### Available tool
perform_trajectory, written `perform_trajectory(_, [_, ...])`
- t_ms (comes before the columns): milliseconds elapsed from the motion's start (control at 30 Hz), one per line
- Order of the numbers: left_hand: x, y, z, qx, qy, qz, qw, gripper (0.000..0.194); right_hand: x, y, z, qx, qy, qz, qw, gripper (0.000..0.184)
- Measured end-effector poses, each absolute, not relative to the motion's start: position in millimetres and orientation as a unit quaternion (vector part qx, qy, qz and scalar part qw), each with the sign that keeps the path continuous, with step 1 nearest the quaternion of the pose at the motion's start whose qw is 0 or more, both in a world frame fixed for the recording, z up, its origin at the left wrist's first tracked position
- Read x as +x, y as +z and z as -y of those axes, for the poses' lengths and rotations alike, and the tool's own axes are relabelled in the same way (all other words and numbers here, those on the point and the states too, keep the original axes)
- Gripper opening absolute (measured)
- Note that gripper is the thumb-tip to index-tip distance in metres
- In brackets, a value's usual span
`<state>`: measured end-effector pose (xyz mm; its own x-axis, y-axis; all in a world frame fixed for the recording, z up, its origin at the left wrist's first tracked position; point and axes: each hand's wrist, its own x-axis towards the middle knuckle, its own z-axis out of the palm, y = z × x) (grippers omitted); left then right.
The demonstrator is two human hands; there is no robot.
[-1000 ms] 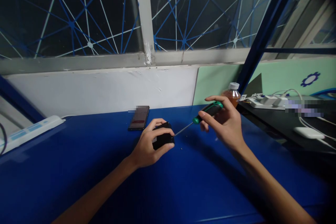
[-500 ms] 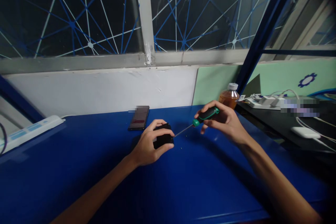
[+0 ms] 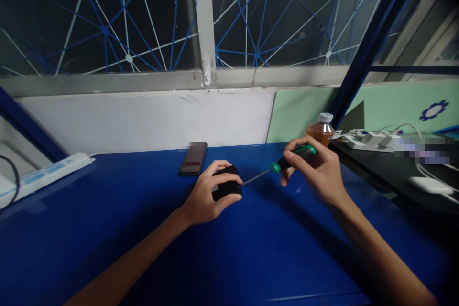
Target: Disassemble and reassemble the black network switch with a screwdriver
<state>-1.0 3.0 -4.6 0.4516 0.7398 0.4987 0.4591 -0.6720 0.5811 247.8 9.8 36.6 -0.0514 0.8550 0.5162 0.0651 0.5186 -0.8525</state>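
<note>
On the blue tabletop (image 3: 229,258), my left hand (image 3: 210,196) grips a small black box-shaped device (image 3: 226,191), fingers over its top and thumb along its near side. What kind of device it is I cannot tell. My right hand (image 3: 319,167) holds a screwdriver (image 3: 287,161) by its black and green handle. The thin metal shaft slants down to the left, and its tip meets the right end of the black device, close to my left fingertips. A tiny bit, perhaps a screw (image 3: 250,202), lies on the table to the right of the device.
A phone (image 3: 193,158) lies behind my left hand. A white power strip (image 3: 53,172) runs along the left side. At the back right stand a bottle of amber liquid (image 3: 321,131) and, on a black surface, another power strip (image 3: 373,141) with plugs and a white adapter (image 3: 430,185).
My right fingers have shifted around the screwdriver handle, curling and then reopening, while the tip stays at the device. My left hand keeps its grip. The whole view has shifted slightly.
</note>
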Motion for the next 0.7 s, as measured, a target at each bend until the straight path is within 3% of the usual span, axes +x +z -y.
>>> perform_trajectory(233, [-1.7, 1.7, 0.2, 0.823, 0.399, -0.353, 0.197, 0.021, 252.2, 33.5, -19.2, -0.333, 0.352, 0.579, 0.655, 0.009])
perform_trajectory(700, [-1.8, 2.4, 0.6, 0.844, 0.380, -0.333, 0.179, 0.024, 254.4, 33.2, -19.4, -0.317, 0.380, 0.561, 0.663, 0.007])
